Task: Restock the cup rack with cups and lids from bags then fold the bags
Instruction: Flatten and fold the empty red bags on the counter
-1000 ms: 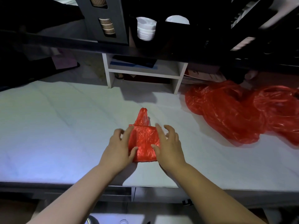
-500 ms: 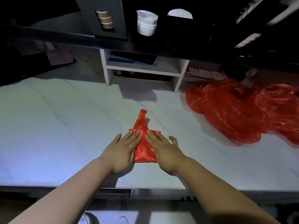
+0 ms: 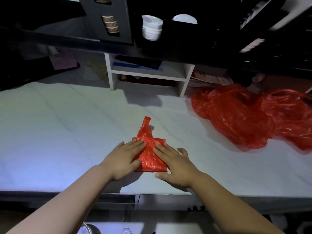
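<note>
A small folded red plastic bag [image 3: 150, 157] lies flat on the white counter [image 3: 59, 132], its handle sticking up at the far end. My left hand [image 3: 125, 157] presses its left side with straight fingers. My right hand [image 3: 175, 162] presses its right side the same way, palm down. A crumpled loose red bag [image 3: 253, 115] lies at the right. Above, the dark cup rack [image 3: 118, 19] holds brown paper cups [image 3: 110, 25], white cups [image 3: 151, 29] and a white lid stack [image 3: 184, 18].
A white shelf unit [image 3: 148, 73] with papers stands at the back of the counter under the rack. Dark items sit at the back left. The counter's front edge runs just below my wrists.
My hands went from gripping the folded bag's sides to lying flat on it, pressing it down. The view shifted slightly.
</note>
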Demonstrator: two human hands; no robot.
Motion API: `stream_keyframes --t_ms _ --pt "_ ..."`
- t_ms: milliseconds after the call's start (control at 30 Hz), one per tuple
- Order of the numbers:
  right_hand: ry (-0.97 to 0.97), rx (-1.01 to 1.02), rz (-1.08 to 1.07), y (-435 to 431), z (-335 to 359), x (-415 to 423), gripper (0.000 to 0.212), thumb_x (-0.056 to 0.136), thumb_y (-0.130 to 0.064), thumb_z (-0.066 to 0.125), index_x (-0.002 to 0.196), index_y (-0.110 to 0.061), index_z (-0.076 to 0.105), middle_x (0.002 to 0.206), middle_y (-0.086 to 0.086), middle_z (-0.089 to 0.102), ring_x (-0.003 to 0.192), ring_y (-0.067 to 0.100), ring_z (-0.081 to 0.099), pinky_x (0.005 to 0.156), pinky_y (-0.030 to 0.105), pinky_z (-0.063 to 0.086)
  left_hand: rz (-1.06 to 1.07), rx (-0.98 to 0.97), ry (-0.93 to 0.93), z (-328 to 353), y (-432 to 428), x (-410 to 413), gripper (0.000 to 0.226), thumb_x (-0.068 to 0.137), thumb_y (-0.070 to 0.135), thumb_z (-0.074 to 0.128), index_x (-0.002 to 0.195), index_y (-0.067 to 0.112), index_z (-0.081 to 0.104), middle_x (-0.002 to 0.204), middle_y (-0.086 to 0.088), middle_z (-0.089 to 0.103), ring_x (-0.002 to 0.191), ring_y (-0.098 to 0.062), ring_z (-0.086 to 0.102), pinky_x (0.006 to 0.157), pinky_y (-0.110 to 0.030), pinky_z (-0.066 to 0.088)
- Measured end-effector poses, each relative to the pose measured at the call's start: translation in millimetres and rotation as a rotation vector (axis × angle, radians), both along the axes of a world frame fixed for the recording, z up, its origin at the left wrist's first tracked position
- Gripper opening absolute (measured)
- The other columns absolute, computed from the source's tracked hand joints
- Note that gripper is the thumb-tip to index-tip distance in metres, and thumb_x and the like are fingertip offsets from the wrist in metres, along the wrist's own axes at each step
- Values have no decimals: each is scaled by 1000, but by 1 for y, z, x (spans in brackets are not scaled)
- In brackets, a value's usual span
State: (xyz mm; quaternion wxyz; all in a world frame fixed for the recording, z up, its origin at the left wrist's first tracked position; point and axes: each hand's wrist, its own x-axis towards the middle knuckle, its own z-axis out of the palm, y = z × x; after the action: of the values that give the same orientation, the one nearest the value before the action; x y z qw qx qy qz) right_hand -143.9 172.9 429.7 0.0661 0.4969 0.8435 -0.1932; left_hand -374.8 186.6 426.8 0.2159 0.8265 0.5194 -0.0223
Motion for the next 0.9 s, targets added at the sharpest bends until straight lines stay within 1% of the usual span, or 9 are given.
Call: stream_keyframes --t_ms 133,200,300,400,500,600,667,767,900 --pt "133 -5 -114 1 1 -4 74 82 -73 28 148 -46 10 157 -15 23 143 15 20 112 41 16 19 -27 -259 9 -5 -7 98 64 91 24 148 42 10 151 19 23 135 -2 27 112 -30 24" --pt "240 -48 -223 2 7 -4 68 80 -75 27 143 -51 19 143 -14 43 128 19 33 106 41 25 59 -47 -412 14 -8 -10 92 66 86 41 145 47 15 145 26 28 125 3 36 104 -24 34" --pt "466 -108 -438 7 18 -5 59 78 -72 35 134 -53 36 127 -9 57 117 19 34 103 39 32 169 49 -541 17 -9 -11 79 65 72 60 134 46 33 128 26 46 112 4 50 96 -24 44" --pt "766 -163 -599 12 21 -14 54 72 -75 48 120 -51 49 119 -5 61 115 18 53 98 39 47 372 107 -566 17 -4 -6 60 66 57 62 121 39 46 101 18 62 91 -6 62 84 -32 51" --pt "1045 -325 -661 16 21 -23 47 76 -59 66 118 -41 53 113 -7 64 106 16 64 88 38 56 513 138 -588 17 3 0 49 74 51 65 116 35 47 92 9 68 83 -12 64 77 -37 53" --pt "931 -171 -678 23 23 -29 49 88 -39 66 129 -39 39 105 -16 59 100 7 62 81 24 55 588 148 -608 15 11 7 53 81 45 67 126 30 42 91 7 66 79 -13 64 73 -36 54" --pt "810 -66 -739 29 16 -33 59 90 -38 63 138 -38 30 110 -15 55 105 10 60 85 29 55 615 163 -603 11 16 10 63 82 42 66 135 26 34 93 6 63 83 -16 64 75 -37 53" --pt "567 79 -738 36 6 -42 66 91 -49 56 142 -43 17 134 -5 44 117 20 54 93 42 53 603 237 -576 3 22 13 71 84 37 66 143 22 28 120 -2 50 94 -22 61 79 -42 53" --pt "203 318 -522 45 -5 -46 42 97 -45 44 138 -39 36 144 -1 33 122 25 45 97 43 46 368 593 -383 -9 30 14 49 77 18 71 122 20 52 124 -12 48 98 -37 48 78 -42 52"
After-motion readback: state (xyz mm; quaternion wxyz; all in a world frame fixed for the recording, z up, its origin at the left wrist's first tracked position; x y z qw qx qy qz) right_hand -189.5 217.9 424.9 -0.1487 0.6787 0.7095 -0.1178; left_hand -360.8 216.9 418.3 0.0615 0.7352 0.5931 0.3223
